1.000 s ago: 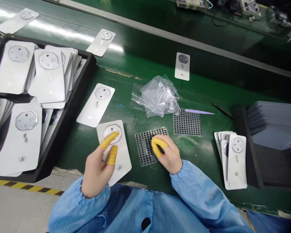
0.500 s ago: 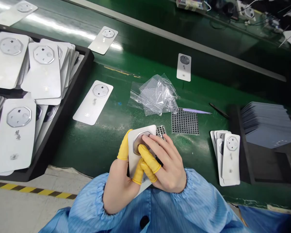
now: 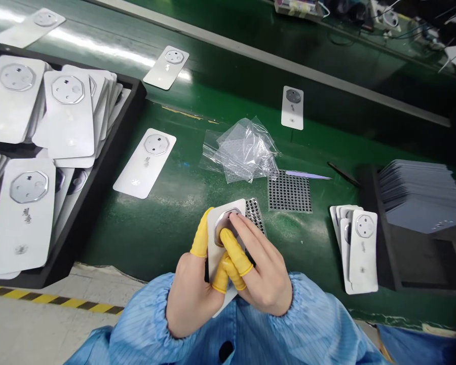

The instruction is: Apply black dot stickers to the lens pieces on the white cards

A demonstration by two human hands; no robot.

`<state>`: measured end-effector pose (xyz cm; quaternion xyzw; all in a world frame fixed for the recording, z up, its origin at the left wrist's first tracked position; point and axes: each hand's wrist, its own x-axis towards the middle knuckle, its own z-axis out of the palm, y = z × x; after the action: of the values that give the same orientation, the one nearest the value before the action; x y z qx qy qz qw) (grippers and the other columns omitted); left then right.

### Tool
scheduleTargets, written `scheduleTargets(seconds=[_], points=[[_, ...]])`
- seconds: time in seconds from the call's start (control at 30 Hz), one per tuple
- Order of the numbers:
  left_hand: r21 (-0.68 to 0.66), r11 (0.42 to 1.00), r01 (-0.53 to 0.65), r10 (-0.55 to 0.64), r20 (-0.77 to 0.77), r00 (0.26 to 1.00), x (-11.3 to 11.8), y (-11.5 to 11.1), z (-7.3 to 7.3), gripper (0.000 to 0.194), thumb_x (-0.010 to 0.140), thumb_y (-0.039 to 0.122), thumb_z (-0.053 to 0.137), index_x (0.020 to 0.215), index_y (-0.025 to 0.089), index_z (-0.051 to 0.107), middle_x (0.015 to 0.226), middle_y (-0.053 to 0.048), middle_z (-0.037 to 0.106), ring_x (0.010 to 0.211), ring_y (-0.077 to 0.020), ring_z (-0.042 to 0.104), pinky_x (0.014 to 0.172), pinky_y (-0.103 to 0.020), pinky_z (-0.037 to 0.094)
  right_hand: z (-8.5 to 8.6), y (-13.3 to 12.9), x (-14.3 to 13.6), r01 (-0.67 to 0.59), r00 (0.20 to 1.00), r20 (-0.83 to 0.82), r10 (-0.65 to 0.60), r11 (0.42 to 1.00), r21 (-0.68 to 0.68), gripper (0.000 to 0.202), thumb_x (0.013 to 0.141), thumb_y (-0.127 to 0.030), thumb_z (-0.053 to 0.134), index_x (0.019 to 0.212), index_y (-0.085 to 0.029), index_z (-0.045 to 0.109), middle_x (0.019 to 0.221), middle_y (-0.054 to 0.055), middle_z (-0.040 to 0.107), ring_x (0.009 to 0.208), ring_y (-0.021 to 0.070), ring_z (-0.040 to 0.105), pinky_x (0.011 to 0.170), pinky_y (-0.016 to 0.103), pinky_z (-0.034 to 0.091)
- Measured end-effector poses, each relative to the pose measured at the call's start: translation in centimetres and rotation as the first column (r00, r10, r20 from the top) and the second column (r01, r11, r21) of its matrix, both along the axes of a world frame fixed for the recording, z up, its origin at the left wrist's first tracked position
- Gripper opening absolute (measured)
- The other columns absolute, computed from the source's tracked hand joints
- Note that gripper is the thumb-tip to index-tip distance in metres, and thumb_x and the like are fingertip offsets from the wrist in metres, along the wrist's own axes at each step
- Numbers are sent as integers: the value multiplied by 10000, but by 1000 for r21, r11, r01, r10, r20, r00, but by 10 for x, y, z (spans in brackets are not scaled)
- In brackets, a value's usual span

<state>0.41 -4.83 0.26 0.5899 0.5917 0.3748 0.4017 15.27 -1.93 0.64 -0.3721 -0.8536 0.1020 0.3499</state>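
A white phone back cover (image 3: pixel 213 223) with an octagonal camera ring is held tilted in front of my body. My left hand (image 3: pixel 192 294), with yellow finger cots, is closed around its left edge and lower part. My right hand (image 3: pixel 268 279) presses on the camera ring with a cotted finger and bare fingertips; its fingers hide much of the ring. I cannot make out anything small beneath them. Just right of the cover, a sheet of small black dots (image 3: pixel 255 215) lies partly covered by my right hand. Further right lies a second dotted sheet (image 3: pixel 289 195) with lilac tweezers (image 3: pixel 307 175) across its top.
A black tray (image 3: pixel 131 109) full of white covers stands at the left. Loose covers, including one nearby (image 3: pixel 146 165), lie about the green bench. Crumpled clear plastic bags (image 3: pixel 247 152) lie ahead. At right are stacked covers (image 3: pixel 363 253), dark tweezers (image 3: pixel 344 174) and a tray of grey sheets (image 3: pixel 421 197).
The held cover has shifted slightly right and turned a little. My right fingers have drawn closer together over the ring, and more of the nearer dotted sheet shows.
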Motion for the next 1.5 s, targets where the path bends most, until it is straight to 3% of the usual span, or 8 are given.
scheduleTargets(seconds=[0.2,0.37,0.57,0.83,0.93,1.07,1.3,1.5], points=[[-12,1000,-21,20,-77,997,2,3,2,438,746,182,640,1182,201,611,957,-115,750,665,-238,709,564,-283,542,6,-1,-4,-14,999,46,17,998,-58,371,854,-56,414,1194,-5,555,1304,278,555,1325,331,449,978,510,537],[-125,991,-50,70,163,984,5,3,-8,466,697,133,688,1150,204,604,789,-64,730,630,-220,681,597,-291,552,-9,4,4,-107,987,-139,84,981,-164,352,899,-123,457,1224,-47,567,1373,250,493,1321,311,456,1015,491,508],[-292,954,65,142,634,760,14,14,-2,492,831,252,658,1293,247,489,1081,-81,717,849,-228,717,627,-261,573,-18,2,6,124,849,-429,-309,905,-406,417,856,-135,613,1250,-264,575,1406,87,489,1267,253,522,1041,460,486],[-282,952,-116,264,573,776,16,21,-9,280,844,324,654,1086,184,633,975,-63,739,813,-214,712,641,-258,557,-25,0,-6,-8,779,-526,-340,834,-552,600,860,-251,636,1412,-241,399,1225,112,648,1044,218,678,861,359,601],[-200,964,-174,254,517,817,16,20,-15,248,852,328,645,1053,183,648,933,-50,744,788,-193,708,664,-244,552,-32,-1,-8,84,794,-466,-390,830,-552,545,840,-269,664,1354,-249,484,1106,82,704,959,211,704,846,352,604],[-240,963,-124,233,505,831,17,20,-19,291,832,321,674,1089,190,646,932,-42,747,729,-184,706,579,-220,537,-35,0,-5,70,802,-475,-362,847,-528,562,880,-284,612,1399,-227,403,1091,90,708,932,202,710,843,352,604],[-358,934,-4,258,666,700,19,12,0,333,906,393,556,1186,239,651,1135,-56,710,997,-249,677,751,-283,568,-5,-3,8,-100,761,-568,-313,809,-580,679,951,-317,492,1502,-203,112,1251,154,627,998,209,705,769,325,634],[-333,942,-32,265,685,679,22,11,14,329,872,399,606,1148,230,661,1004,-55,743,821,-229,715,662,-286,585,7,-7,9,-112,773,-563,-293,811,-575,699,960,-333,471,1517,-233,60,1237,131,637,895,201,728,664,314,648]])
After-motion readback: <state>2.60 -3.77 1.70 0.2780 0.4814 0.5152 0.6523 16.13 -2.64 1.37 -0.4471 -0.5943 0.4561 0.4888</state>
